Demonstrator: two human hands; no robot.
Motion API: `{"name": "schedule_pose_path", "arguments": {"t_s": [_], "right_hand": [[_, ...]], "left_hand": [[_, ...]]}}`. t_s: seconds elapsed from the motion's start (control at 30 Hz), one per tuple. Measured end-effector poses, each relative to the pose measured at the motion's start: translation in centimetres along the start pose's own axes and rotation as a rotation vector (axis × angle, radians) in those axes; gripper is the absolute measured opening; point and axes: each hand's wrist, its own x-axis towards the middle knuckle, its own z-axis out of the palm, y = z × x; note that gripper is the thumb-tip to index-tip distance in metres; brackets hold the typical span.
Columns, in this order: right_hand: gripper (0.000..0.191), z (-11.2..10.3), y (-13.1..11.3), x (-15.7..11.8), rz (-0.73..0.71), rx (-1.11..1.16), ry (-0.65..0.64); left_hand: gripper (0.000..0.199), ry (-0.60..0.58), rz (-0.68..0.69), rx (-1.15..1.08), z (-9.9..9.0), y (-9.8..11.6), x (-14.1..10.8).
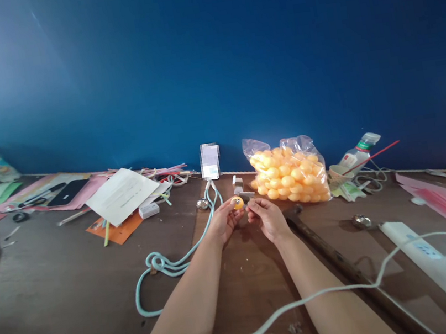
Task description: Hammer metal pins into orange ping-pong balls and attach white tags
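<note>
Near the middle of the brown table, my left hand (225, 221) holds a small orange ball (238, 202) between its fingertips. A small dark or metallic spot shows on the ball's face. Close on its right, my right hand (267, 217) is pinched, and what its fingertips hold is too small to name. Behind the hands stands a clear bag of orange balls (286, 174). To the left of the bag are a small white-and-grey block (237, 182) and an upright pixelated card (210, 161) on a light blue cord (170, 265).
A white cable (278, 311) crosses over my right forearm toward a power strip (443, 268). A long dark bar (332, 256) lies right of my hands. Papers (123, 194) are at left; a bottle (361, 153) and cup (338, 176) stand at right.
</note>
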Motion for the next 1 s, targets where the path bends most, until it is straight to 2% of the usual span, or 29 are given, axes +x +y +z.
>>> {"name": "schedule_pose_path", "arguments": {"t_s": [0.17, 0.47, 1.0], "right_hand": [[0.028, -0.05, -0.09, -0.05, 0.064, 0.032, -0.071], [0.024, -0.22, -0.21, -0.17, 0.083, 0.042, -0.103], [0.027, -0.48, 0.03, 0.15, 0.112, 0.049, -0.041]], "left_hand": [[0.024, -0.028, -0.007, 0.025, 0.12, 0.11, -0.29], [0.022, -0.067, -0.036, 0.099, 0.58, 0.20, -0.70], [0.028, -0.085, -0.030, 0.140, 0.41, -0.03, -0.49]]}}
